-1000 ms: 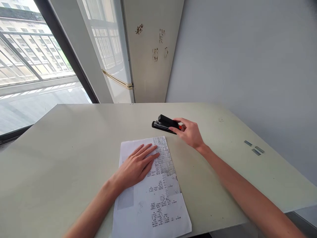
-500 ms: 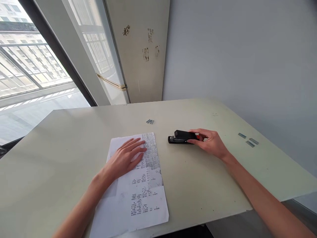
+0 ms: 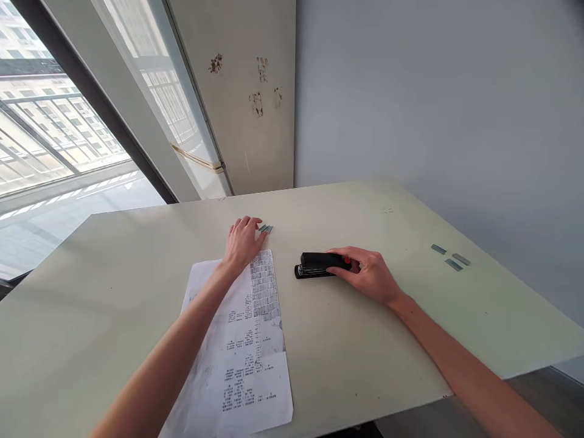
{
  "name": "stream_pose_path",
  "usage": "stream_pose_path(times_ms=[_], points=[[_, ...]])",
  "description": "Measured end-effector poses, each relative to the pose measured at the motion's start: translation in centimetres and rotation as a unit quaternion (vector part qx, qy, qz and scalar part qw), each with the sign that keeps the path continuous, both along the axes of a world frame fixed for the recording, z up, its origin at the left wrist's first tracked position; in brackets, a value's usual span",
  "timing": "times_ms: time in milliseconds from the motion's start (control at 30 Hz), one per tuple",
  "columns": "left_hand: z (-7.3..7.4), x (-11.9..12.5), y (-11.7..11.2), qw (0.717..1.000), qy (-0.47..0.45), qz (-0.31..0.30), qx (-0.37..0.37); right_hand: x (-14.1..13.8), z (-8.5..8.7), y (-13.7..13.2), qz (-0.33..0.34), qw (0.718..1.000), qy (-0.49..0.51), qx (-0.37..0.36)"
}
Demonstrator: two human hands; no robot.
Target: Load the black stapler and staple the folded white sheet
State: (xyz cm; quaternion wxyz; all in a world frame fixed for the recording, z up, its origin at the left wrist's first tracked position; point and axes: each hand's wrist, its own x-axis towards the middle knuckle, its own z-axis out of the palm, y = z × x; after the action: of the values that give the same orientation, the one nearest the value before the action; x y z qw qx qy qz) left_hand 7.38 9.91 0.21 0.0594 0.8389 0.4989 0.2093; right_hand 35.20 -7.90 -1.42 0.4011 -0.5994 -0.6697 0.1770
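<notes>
A black stapler [image 3: 314, 261] with a red part near its back end lies on the table, its nose pointing left. My right hand [image 3: 367, 271] is closed around its back end, thumb on the near side and fingers on the far side. Beyond the top edge of the printed paper sheets [image 3: 255, 377], my left hand [image 3: 243, 243] reaches to a small group of staple strips [image 3: 266, 229]. Its thumb and index finger are apart, right at the strips. My left forearm covers part of the sheets. Many rows of staples [image 3: 264, 286] fill the paper's upper right part.
More staple strips [image 3: 454, 264] lie at the right side of the pale table [image 3: 365, 340]. A grey wall [image 3: 433, 109] borders the table's right and back. At the back left stand a cabinet [image 3: 246, 146] and a window [image 3: 59, 121].
My left hand has lifted off the paper and moved forward to the staple strips. My right hand keeps hold of the stapler. The view has shifted slightly.
</notes>
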Motion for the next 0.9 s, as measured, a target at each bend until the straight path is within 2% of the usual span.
stream_pose_path(times_ms=[167,300,433,567,767,900], points=[[-0.8,0.9,1.5,0.999,0.003,0.033,-0.022,-0.1,0.0,0.1,0.001,1.0,-0.007,0.003],[-0.9,0.6,0.8,0.999,-0.021,0.032,-0.031,-0.1,0.1,0.0,0.002,1.0,-0.007,0.006],[-0.2,-0.6,-0.3,0.995,-0.073,0.028,-0.056,-0.1,0.0,0.0,0.001,1.0,-0.016,0.007],[0.7,-1.9,-2.3,0.985,-0.144,0.022,-0.096,-0.1,-0.2,-0.1,-0.001,1.0,-0.022,0.008],[2.1,-3.5,-7.2,0.96,-0.211,0.007,-0.183,0.0,-0.3,-0.2,0.0,0.999,-0.032,0.009],[2.2,-3.7,-9.2,0.934,-0.266,-0.003,-0.24,0.3,-0.4,-0.1,-0.001,0.999,-0.011,-0.038]])
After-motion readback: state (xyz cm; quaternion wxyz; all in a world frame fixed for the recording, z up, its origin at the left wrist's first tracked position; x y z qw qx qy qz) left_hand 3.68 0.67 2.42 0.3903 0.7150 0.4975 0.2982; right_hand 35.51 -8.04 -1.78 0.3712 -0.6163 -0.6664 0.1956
